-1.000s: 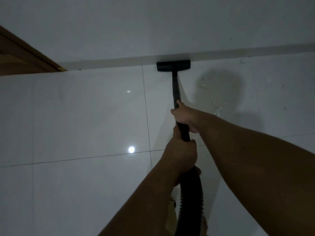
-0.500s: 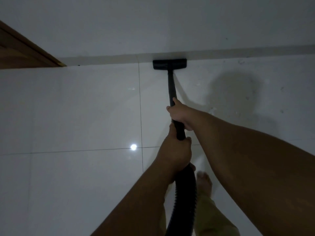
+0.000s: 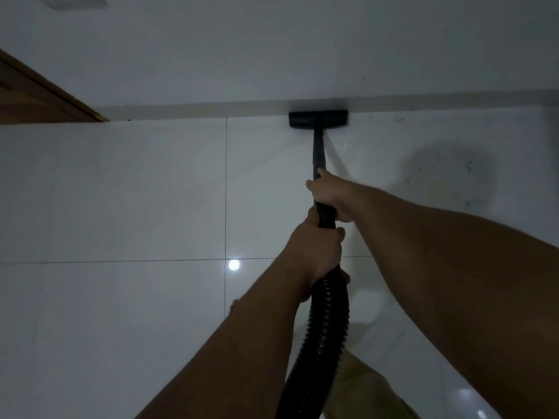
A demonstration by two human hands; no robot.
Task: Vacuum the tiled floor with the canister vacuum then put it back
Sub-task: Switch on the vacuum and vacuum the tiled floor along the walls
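While our right hand (image 3: 331, 196) wraps the wand (image 3: 318, 152) farther down, our left hand (image 3: 314, 252) closes round it just behind, where the hose (image 3: 323, 328) begins. Its nozzle (image 3: 317, 120) sits on the floor (image 3: 136, 192) against the wall (image 3: 272, 49).

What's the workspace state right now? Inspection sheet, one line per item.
Surface: glossy white tiled floor, lamp glare, faint marks at right.
Job's things: floor nozzle against the skirting; wand; ribbed hose. Canister not in view.
Clutter: nothing seen.
Hands: right hand grips the wand ahead; left hand grips behind it at the hose end.
Cables: nothing seen.
Surroundings: white wall, wooden door frame at left.
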